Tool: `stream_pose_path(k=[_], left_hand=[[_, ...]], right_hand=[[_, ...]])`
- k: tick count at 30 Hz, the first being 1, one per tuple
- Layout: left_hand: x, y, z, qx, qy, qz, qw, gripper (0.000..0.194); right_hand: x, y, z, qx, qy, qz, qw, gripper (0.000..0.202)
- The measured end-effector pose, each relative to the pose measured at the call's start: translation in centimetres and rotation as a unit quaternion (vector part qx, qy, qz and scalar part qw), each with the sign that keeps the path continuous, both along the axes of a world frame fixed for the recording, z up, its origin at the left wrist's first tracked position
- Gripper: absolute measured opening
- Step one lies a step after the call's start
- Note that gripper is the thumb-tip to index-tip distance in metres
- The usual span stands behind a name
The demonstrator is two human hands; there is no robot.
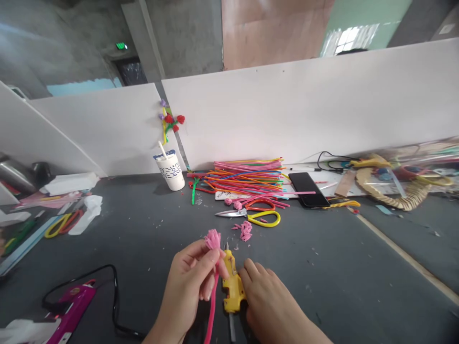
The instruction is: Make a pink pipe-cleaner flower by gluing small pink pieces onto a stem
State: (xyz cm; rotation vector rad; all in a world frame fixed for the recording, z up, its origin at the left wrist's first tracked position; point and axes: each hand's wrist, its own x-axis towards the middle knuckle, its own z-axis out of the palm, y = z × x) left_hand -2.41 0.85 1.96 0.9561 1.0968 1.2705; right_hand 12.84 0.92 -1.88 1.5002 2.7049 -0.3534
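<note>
Between the thumb and fingers of my left hand (193, 274) is a pink pipe-cleaner flower (213, 239); its long stem hangs down toward me. My right hand (267, 298) is closed at the handle side of a yellow hot glue gun (233, 286), which lies on the table with its nozzle pointing away. A glue stick (232, 327) sticks out of its back end. Beyond the nozzle are a small heap of cut pink pieces (245, 231) and scissors (263, 217) with one yellow and one red handle loop. The fingertips around the gun's handle are partly hidden.
Colored pipe cleaners (247, 179) are piled by the white partition (287, 110). A phone (308, 189) lies right of them, a cup with straw (171, 172) stands left. A purple power strip (73, 310) with a black cord (115, 291) is at lower left.
</note>
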Motion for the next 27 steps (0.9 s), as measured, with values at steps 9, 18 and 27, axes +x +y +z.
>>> stream_pose_path(k=[9, 18, 27], left_hand=[[-0.3, 0.8, 0.7, -0.017, -0.083, 0.006, 0.996, 0.021], [0.0, 0.9, 0.2, -0.064, -0.077, -0.012, 0.995, 0.019], [0.2, 0.8, 0.2, -0.082, -0.074, -0.029, 0.993, 0.019]], right_hand=[[4.2, 2.1, 3.0, 0.074, 0.394, -0.075, 0.913, 0.011], [3.5, 0.0, 4.6, 0.040, 0.461, 0.034, 0.886, 0.026], [2.9, 0.4, 4.2, 0.132, 0.418, 0.037, 0.898, 0.030]])
